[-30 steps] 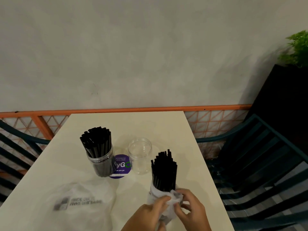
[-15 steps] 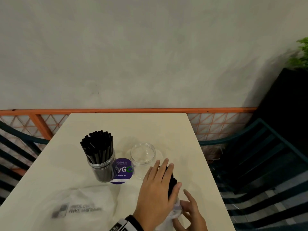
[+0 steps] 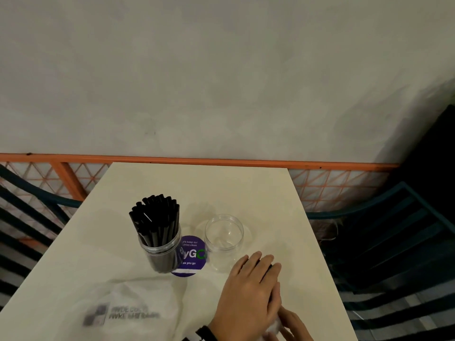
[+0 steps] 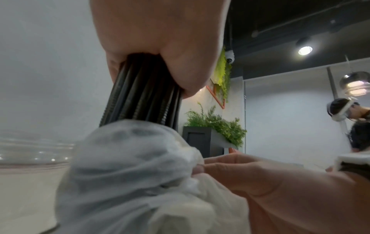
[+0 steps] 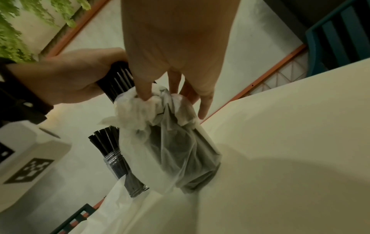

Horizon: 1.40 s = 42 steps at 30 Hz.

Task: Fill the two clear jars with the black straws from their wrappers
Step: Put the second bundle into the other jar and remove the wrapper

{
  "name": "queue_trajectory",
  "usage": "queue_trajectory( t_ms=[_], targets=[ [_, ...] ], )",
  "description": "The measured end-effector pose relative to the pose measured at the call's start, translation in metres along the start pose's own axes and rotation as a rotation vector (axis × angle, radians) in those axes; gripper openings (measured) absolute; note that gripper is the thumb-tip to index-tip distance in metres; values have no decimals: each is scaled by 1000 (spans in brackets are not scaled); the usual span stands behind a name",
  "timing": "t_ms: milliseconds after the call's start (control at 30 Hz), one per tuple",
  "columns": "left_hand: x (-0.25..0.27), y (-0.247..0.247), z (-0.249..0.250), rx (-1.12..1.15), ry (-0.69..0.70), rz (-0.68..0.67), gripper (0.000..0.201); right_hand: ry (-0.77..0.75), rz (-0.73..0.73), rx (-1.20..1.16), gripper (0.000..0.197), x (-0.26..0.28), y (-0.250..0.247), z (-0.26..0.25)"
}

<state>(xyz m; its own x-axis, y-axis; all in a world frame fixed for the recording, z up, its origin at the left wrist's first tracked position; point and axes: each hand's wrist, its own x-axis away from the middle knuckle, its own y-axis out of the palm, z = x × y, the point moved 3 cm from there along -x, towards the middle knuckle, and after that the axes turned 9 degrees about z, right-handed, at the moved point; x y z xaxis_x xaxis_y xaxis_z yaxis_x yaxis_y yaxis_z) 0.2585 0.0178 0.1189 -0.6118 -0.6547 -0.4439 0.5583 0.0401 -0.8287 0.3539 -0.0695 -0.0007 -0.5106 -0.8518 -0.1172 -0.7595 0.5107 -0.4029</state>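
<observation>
Pale concrete wall and an orange rail fill the upper half of the head view, with a cream table (image 3: 221,193) below them. Left of centre on it stands a full jar (image 3: 161,254) packed with black straws; just right of it, past a purple sticker (image 3: 190,254), sits the empty jar (image 3: 224,239), upright and open-topped. An empty wrapper (image 3: 128,308) lies at lower left. At lower right the left hand (image 3: 248,299) is wrapped around the bare upper part of the straw bundle (image 4: 140,91), while the right hand (image 5: 174,52) pinches the bunched top of the thin wrapper (image 5: 172,142) that covers the bundle's lower end. The straws look light, stiff and smooth, so loose ones could probably slide out; a firm all-round squeeze near mid-length seems best. The film is soft and crumples, so pulling at its gathered edge should strip it off.
</observation>
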Motion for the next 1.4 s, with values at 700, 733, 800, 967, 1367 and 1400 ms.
queue_trajectory(
  t_ms=[700, 733, 800, 967, 1367, 1400],
  targets=[
    [-22, 39, -122, 356, -529, 178, 106, -1104, 115, 574, 37, -160, 12, -138],
    [-21, 43, -124, 333, -527, 191, 106, -1119, 97, 580, 36, -161, 15, -137],
    [-19, 51, -126, 242, -495, 219, 97, -1154, 78, 620, 34, -163, 17, -137],
    [-13, 58, -128, 33, -512, 57, 82, -1261, -22, 704, 32, -159, 26, -141],
    [-18, 5, -133, 580, -331, 198, 74, -1476, -99, 1040, 33, -137, 51, -110],
    [-17, 2, -135, 559, -320, 197, 70, -1420, -27, 959, 35, -136, 47, -107]
  ],
)
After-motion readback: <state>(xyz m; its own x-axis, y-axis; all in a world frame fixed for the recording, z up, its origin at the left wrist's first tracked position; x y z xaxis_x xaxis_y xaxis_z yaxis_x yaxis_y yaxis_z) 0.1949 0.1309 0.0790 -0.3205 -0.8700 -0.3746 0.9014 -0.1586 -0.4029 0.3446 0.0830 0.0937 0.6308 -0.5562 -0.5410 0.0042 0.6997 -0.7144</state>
